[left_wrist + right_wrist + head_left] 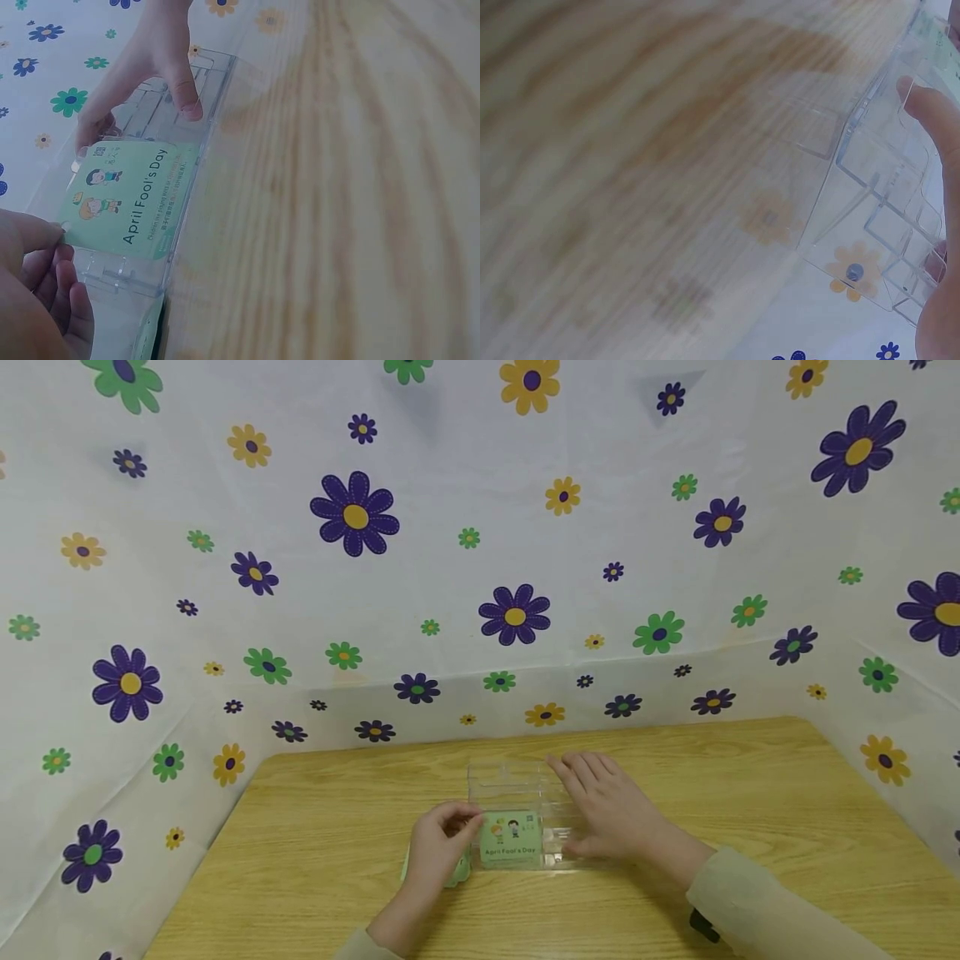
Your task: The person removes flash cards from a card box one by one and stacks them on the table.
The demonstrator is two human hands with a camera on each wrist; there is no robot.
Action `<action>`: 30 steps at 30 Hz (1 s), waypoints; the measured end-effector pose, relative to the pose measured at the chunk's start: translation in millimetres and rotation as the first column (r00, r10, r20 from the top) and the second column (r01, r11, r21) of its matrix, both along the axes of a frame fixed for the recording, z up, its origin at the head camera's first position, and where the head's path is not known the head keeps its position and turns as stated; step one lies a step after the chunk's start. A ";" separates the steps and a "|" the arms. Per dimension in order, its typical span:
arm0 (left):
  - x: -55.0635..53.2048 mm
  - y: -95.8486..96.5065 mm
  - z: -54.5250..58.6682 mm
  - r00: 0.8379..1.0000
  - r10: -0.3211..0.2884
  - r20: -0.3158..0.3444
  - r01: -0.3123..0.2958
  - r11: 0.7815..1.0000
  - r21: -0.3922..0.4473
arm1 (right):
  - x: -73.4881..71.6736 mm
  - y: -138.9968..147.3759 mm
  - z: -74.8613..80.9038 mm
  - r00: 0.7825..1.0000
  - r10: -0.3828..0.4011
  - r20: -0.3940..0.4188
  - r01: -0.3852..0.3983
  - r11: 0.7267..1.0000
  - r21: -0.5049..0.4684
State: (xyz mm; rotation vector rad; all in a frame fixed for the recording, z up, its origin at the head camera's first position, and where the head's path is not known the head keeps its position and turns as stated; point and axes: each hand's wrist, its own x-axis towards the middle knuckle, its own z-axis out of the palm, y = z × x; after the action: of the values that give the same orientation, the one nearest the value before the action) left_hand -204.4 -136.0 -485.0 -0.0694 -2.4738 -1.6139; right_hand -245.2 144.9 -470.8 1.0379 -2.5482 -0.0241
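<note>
A clear plastic holder with stepped compartments (504, 785) lies on the table. Over its left front section is a light green card reading "April Fool's Day" (512, 839), printed with two cartoon children. My left hand (438, 847) pinches the card's left edge between thumb and forefinger, plain in the left wrist view. Across the right part of the holder spans my right hand (615, 806), gripping it with the thumb at the near side and the fingers at the far side. In the right wrist view the thumb (926, 112) presses on the clear plastic.
More green cards (459, 872) lie left of the holder, partly hidden by my left hand. The wooden table (300, 860) ends at a flower-printed white cloth (442, 577) at the back and sides. A dark object (703, 926) shows under the right sleeve.
</note>
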 end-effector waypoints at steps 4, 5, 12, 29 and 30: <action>1.3 -0.3 0.0 1.000 -0.002 -0.021 0.002 1.000 -0.007 | -0.1 -0.4 -0.4 1.000 -0.001 -0.001 0.001 1.000 -0.007; 1.4 -0.3 0.0 1.000 -0.002 -0.024 0.001 1.000 -0.008 | -0.1 -0.5 -0.4 1.000 -0.001 -0.002 0.001 1.000 -0.008; 1.4 -1.0 -1.5 1.000 0.000 -0.018 0.000 1.000 -0.005 | 0.1 -0.3 -1.4 1.000 0.000 -0.001 -0.001 1.000 -0.012; 2.4 -0.6 1.3 0.999 0.027 -0.022 -0.027 1.000 0.002 | 0.3 -0.7 -0.3 1.000 -0.002 0.009 0.002 1.000 -0.025; 2.3 -0.5 1.6 0.999 0.029 -0.020 -0.029 1.000 0.009 | 0.3 -0.7 -0.3 1.000 0.000 0.007 0.001 1.000 -0.025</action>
State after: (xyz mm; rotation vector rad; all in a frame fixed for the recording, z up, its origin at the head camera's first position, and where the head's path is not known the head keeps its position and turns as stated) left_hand -202.1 -136.5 -483.4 -0.0483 -2.4419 -1.6042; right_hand -244.9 144.1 -471.1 1.0298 -2.5488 0.0117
